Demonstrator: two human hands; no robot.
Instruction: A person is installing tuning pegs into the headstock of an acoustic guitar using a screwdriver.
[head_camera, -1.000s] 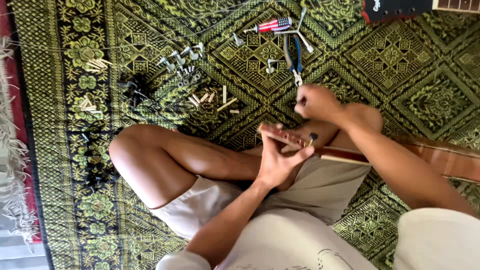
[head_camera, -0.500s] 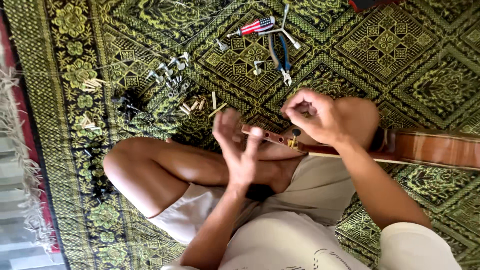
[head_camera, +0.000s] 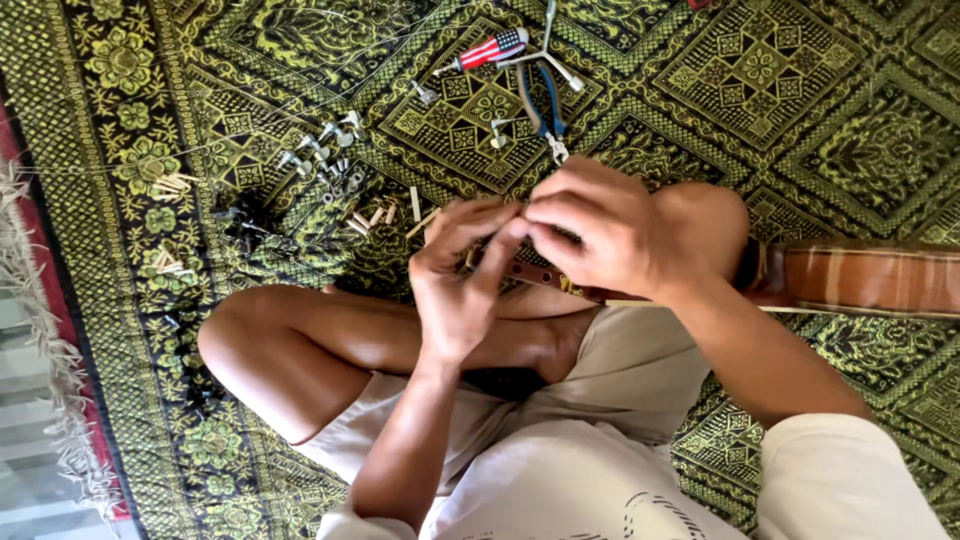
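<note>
Both grips, left hand (head_camera: 455, 285) and right hand (head_camera: 600, 230), pinch at the guitar headstock (head_camera: 535, 272) (mostly hidden), held item indiscernible.

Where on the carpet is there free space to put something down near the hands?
Free carpet lies right of the blue-handled pliers, above the guitar body. Another bare patch is at the far left, beside the fringe. It is crowded left of both hands: tuning pegs and small pins are scattered there.

head cam | looks steeply down | close over lap and carpet (head_camera: 820, 110) | single view
</note>
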